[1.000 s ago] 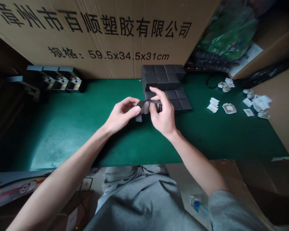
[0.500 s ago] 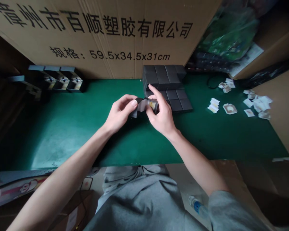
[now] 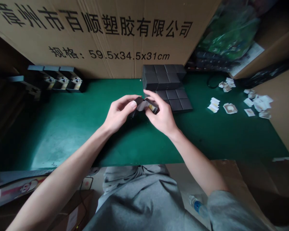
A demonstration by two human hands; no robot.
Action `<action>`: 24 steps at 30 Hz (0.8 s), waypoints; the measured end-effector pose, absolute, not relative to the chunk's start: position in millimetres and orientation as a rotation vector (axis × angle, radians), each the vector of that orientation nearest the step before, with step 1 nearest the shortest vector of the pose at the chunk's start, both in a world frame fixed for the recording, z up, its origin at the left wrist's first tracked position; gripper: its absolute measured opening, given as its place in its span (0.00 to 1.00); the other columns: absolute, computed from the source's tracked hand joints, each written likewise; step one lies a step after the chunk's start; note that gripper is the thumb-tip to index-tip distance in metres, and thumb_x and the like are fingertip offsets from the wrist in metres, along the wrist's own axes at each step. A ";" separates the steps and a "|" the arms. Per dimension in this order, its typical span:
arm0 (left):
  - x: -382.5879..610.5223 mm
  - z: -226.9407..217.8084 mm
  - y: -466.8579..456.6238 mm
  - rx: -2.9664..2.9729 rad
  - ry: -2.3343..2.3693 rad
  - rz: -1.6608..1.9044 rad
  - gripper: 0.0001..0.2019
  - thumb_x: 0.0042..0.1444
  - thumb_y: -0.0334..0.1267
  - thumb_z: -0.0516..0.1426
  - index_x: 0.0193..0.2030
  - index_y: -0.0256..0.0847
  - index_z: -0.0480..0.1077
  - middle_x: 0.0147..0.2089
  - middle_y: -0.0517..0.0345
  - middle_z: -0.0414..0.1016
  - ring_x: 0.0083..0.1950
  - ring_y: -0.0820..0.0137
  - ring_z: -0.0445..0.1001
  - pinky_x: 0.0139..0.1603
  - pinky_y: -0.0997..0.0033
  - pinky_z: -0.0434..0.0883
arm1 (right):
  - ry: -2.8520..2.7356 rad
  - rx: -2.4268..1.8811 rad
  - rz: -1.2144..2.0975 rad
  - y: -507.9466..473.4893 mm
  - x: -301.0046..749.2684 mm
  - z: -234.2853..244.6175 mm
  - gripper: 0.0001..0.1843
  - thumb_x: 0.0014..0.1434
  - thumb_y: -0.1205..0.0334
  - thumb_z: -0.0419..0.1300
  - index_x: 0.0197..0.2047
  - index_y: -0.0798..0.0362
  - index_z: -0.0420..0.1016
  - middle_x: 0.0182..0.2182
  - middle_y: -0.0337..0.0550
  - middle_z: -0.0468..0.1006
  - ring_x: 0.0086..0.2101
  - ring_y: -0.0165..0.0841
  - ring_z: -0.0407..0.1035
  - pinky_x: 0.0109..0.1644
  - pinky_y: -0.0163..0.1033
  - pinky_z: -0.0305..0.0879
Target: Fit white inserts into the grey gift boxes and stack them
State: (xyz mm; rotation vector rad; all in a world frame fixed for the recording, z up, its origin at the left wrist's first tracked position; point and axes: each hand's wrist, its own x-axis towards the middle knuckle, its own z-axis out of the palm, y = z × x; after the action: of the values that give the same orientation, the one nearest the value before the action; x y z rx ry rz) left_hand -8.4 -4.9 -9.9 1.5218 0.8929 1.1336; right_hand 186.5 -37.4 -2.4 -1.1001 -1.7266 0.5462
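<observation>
Between my hands, over the green table, is a small black hinged box (image 3: pixel 142 106), partly open with a pale and yellowish inside showing. My left hand (image 3: pixel 119 110) is closed on its left part, thumb on top. My right hand (image 3: pixel 162 114) grips the right part, with the thumb low and the index finger stretched along the far side. Fingers hide much of the box. Just behind my right hand stands a stack of closed black boxes (image 3: pixel 167 77). Three open black boxes (image 3: pixel 62 78) stand in a row at the back left.
A large printed cardboard carton (image 3: pixel 106 38) closes off the back of the green table (image 3: pixel 69 128). White paper pieces (image 3: pixel 260 104) lie scattered at the right. A clear green bag (image 3: pixel 233 35) sits at the back right. Below the table is a plastic bottle (image 3: pixel 196 203).
My right index finger has come down from its raised position towards the box. The box's right part has tilted slightly. Both hands stay in about the same place.
</observation>
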 end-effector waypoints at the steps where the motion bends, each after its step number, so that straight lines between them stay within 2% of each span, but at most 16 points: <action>1: -8.6 -10.0 -4.9 1.524 0.894 1.135 0.27 0.58 0.62 0.65 0.54 0.43 0.82 0.52 0.47 0.85 0.48 0.61 0.82 0.45 0.67 0.78 | -1.733 -1.094 0.532 -37.8 186.6 -1.9 0.27 0.63 0.69 0.56 0.65 0.46 0.70 0.56 0.45 0.82 0.52 0.38 0.80 0.61 0.47 0.78; 7: -8.6 -10.6 -4.4 1.522 0.864 1.143 0.26 0.58 0.61 0.65 0.52 0.42 0.82 0.48 0.49 0.85 0.44 0.63 0.81 0.42 0.68 0.78 | -1.755 -1.044 0.452 -38.0 187.1 -2.5 0.26 0.62 0.71 0.57 0.62 0.47 0.74 0.57 0.42 0.83 0.54 0.36 0.80 0.63 0.44 0.77; 20: -7.9 -6.0 -6.1 1.540 0.825 1.136 0.24 0.57 0.60 0.66 0.49 0.43 0.82 0.46 0.49 0.85 0.42 0.65 0.82 0.40 0.69 0.78 | -1.741 -1.046 0.471 -39.5 186.9 -1.0 0.22 0.61 0.72 0.57 0.56 0.47 0.76 0.52 0.40 0.85 0.51 0.35 0.81 0.58 0.42 0.78; 24: -7.6 -8.5 -5.6 1.521 0.832 1.125 0.25 0.58 0.62 0.65 0.51 0.43 0.81 0.47 0.49 0.85 0.41 0.65 0.81 0.39 0.68 0.77 | -1.730 -1.083 0.464 -39.4 186.4 -1.7 0.24 0.60 0.71 0.58 0.59 0.45 0.74 0.51 0.39 0.85 0.50 0.36 0.82 0.56 0.42 0.79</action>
State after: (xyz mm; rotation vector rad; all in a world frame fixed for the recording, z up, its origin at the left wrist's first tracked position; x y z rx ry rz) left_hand -7.6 -5.6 -8.5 1.5209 0.8315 1.1247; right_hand 186.4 -39.4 -1.7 -1.0830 -1.7301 0.4645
